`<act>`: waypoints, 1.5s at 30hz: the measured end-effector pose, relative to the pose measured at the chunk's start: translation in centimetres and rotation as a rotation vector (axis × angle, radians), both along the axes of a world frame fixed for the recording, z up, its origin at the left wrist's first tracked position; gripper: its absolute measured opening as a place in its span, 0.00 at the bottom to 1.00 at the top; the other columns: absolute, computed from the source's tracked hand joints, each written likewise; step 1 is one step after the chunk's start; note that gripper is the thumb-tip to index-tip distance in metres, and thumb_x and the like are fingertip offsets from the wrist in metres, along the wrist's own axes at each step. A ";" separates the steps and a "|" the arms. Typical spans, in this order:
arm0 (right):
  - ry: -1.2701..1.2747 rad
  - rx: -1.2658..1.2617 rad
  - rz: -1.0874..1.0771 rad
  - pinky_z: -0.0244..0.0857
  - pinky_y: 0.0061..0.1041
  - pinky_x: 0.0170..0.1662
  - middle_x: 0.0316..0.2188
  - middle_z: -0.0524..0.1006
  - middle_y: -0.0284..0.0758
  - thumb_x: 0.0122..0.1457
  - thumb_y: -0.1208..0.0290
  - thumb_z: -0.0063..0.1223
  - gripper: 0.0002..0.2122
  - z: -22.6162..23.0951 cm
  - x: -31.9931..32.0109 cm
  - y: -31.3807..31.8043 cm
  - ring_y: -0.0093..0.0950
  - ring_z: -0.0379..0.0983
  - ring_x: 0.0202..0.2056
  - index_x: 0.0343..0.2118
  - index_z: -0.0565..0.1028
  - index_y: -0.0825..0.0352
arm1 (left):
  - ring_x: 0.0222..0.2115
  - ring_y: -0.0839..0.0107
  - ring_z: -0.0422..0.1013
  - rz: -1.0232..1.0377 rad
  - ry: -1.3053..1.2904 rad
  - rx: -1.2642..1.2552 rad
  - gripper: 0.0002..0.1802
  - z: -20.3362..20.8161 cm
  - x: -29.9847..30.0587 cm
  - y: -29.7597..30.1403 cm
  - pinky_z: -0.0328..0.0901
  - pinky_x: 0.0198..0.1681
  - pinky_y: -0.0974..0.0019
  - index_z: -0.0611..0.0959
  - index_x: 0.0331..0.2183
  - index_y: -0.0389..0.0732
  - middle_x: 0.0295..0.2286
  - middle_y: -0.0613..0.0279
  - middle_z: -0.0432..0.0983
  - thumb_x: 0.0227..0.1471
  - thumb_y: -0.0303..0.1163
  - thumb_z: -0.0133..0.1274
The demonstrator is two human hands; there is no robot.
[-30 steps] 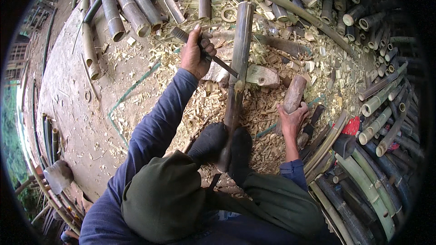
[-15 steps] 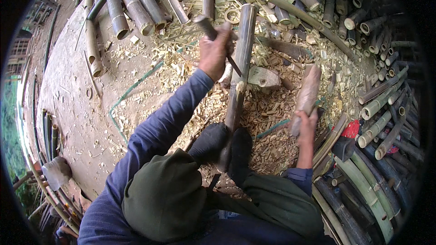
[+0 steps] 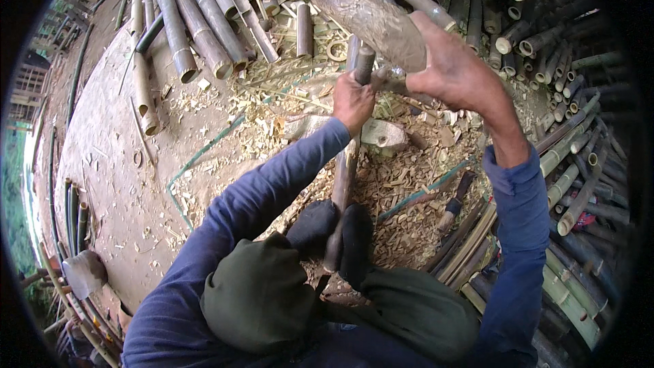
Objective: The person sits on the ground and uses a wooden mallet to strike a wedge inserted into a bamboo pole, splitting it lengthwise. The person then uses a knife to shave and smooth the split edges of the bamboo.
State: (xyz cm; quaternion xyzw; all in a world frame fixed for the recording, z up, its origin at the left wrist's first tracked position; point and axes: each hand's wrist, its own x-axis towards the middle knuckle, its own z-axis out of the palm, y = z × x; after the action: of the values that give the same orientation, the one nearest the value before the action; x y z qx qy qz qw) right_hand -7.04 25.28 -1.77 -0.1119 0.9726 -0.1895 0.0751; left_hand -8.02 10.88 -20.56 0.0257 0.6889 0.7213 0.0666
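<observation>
My left hand (image 3: 354, 103) is wrapped round a chisel (image 3: 366, 61), its dark handle sticking up out of the fist. Over the dark bamboo pole (image 3: 345, 180) the hand stands, hiding part of the pole; the blade's tip cannot be made out. In my raised right hand (image 3: 460, 71) is a rough wooden mallet (image 3: 371, 20), its thick head up and to the left, above and beyond the chisel handle. Between my dark-covered feet (image 3: 356, 235) the near end of the pole is held. A pale wooden block (image 3: 383, 134) lies under the pole.
Wood chips (image 3: 402, 184) cover the ground around the pole. Bamboo poles (image 3: 178, 48) lie along the far side, and stacked bamboo (image 3: 565, 184) fills the right. A green strip (image 3: 211, 143) runs across the ground. A dark-handled tool (image 3: 456, 201) lies right of my feet.
My right hand has swung the mallet up and forward from low on the right. My left hand, with the chisel, has shifted slightly right and nearer to me.
</observation>
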 end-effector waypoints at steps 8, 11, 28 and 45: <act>0.527 -0.483 -0.028 0.73 0.31 0.44 0.41 0.78 0.44 0.46 0.66 0.64 0.28 5.8 0.7 -0.4 0.36 0.78 0.39 0.51 0.70 0.73 | 0.18 0.82 0.60 -0.128 -0.217 0.029 0.12 1.0 -0.2 -0.9 0.54 0.20 0.69 0.83 0.30 0.37 0.21 0.72 0.72 0.58 0.36 0.62; 0.398 -0.326 -0.007 0.74 0.36 0.41 0.37 0.79 0.46 0.46 0.69 0.63 0.27 1.1 0.7 0.4 0.38 0.79 0.38 0.50 0.68 0.70 | 0.18 0.82 0.60 -0.050 -0.228 -0.103 0.14 2.2 0.4 0.1 0.54 0.20 0.69 0.85 0.30 0.35 0.20 0.72 0.72 0.59 0.37 0.61; 0.169 -0.513 -0.312 0.74 0.27 0.36 0.44 0.74 0.43 0.45 0.67 0.65 0.42 -2.1 10.4 5.1 0.29 0.77 0.36 0.63 0.58 0.77 | 0.12 0.77 0.59 0.121 -0.409 0.612 0.07 -4.1 -2.2 -5.8 0.54 0.15 0.70 0.78 0.26 0.42 0.15 0.71 0.64 0.55 0.30 0.56; 0.088 -1.058 -0.803 0.72 0.28 0.37 0.43 0.73 0.40 0.43 0.63 0.65 0.38 -7.6 20.4 6.2 0.29 0.74 0.36 0.58 0.64 0.74 | 0.13 0.82 0.53 -0.403 -0.279 0.284 0.08 0.8 -2.2 -3.1 0.48 0.16 0.73 0.76 0.28 0.42 0.15 0.73 0.58 0.59 0.32 0.50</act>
State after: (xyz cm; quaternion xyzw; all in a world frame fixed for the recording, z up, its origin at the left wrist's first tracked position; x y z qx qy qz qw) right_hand 13.32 31.45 -9.41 0.2299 0.7168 -0.6497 -0.1060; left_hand -10.26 7.79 -19.73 0.0719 0.5463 0.7793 0.2985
